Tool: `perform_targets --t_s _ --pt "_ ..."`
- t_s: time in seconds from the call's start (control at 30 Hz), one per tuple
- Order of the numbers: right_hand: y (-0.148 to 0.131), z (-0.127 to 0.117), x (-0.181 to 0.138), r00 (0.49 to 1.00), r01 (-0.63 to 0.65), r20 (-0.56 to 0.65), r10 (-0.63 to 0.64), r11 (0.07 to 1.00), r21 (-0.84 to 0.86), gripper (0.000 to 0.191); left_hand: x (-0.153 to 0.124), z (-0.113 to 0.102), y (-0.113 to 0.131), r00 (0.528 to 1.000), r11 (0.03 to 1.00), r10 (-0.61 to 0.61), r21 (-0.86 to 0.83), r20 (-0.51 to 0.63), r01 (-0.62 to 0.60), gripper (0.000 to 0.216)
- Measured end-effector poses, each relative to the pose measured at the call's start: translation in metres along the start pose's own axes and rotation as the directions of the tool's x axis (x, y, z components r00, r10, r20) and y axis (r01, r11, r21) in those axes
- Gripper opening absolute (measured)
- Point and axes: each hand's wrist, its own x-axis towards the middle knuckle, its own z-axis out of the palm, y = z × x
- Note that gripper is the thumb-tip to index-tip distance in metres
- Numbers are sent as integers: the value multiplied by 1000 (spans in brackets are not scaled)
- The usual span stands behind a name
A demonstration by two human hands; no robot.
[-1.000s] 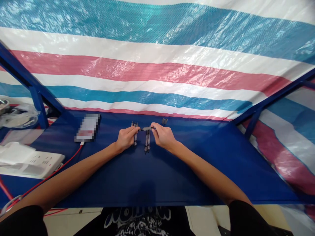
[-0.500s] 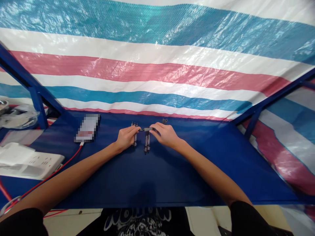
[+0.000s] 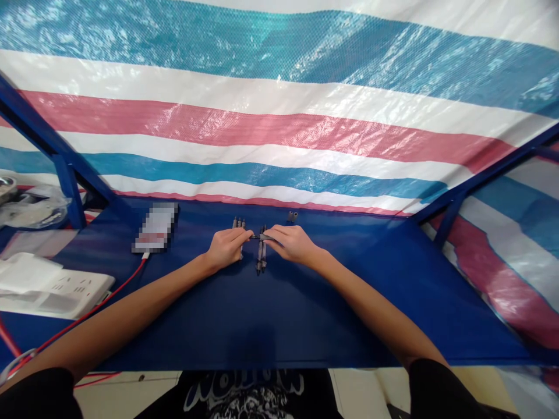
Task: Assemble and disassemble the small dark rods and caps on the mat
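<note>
Above the far middle of the blue tabletop (image 3: 262,320), holds a slim pen-like piece (image 3: 257,237) between both hands. Pinches its left end with the left hand (image 3: 226,245), thumb pressed against curled fingers; grips its right, greyish part with the right hand (image 3: 294,241). Probably handles as light and stiff, not very fragile, perhaps slippery on the dark, narrow stretch and easier to grip on the grey. Best taken by fingertips at both ends, kept in line and not bent. Points left to right, with long axis roughly level, parallel to the far edge of the tabletop and crosswise to the two pens (image 3: 261,257) just beneath, laid near to far. Cannot tell tip from tail, with both ends hidden under fingers. Lies well nearer than the striped sheet (image 3: 279,128).
</note>
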Motion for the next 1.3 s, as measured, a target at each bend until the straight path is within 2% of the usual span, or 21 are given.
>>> perform_targets --t_s 0.13,0.3,0.63,0.83,0.93,1.07,1.3 --pt "-2 -1 0 999 15 -41 -17 999 -35 24 10 -6 0 999 1000 0 17 41 0 24" --pt "-5 -6 1 993 3 -116 0 1000 26 19 21 -16 5 996 1000 2 22 91 -4 25" --pt "-12 -14 6 990 -26 -136 39 995 96 17 37 -34 9 982 999 26 39 189 -34 30" --pt "-19 -11 5 996 -23 -88 31 995 97 21 37 -32 18 973 996 80 24 218 -87 29" --pt "-18 -11 7 997 -35 -65 42 995 96 22 37 -29 20 972 996 65 48 225 -78 31" --pt "-11 -13 7 991 -83 -96 89 994 65 22 40 -31 14 978 997 33 61 205 -47 27" --pt "-7 -16 7 988 -60 -137 73 993 101 19 41 -34 8 977 999 18 38 212 -27 23"
